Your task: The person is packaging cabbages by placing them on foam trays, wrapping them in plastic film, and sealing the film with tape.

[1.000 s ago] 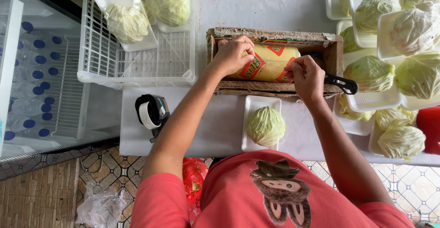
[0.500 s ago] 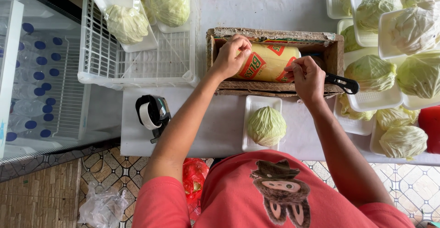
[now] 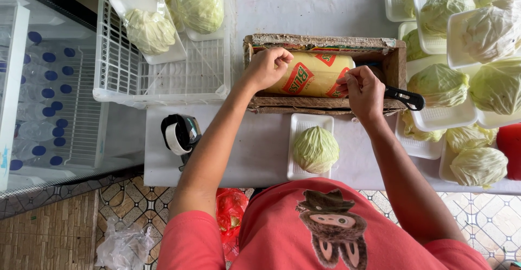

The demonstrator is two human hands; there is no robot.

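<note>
Table (image 3: 260, 140): film roll (image 3: 312, 74) lengthwise left-right

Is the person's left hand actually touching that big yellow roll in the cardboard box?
Touching. The head view shows the left hand closed over the end of the yellow roll inside the cardboard box, with no gap between them.

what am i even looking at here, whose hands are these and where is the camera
The camera sits on a person's head and looks straight down, so you see their own arms and red shirt. Both hands reach into a worn cardboard box holding a yellow roll of wrap. The left hand rests on the roll's left end; the right hand pinches at its right end, fingers together. Just in front of the person, a cabbage sits on a white foam tray. More cabbages on trays fill the right side, a white wire basket holds others, and a tape dispenser lies left.
</note>
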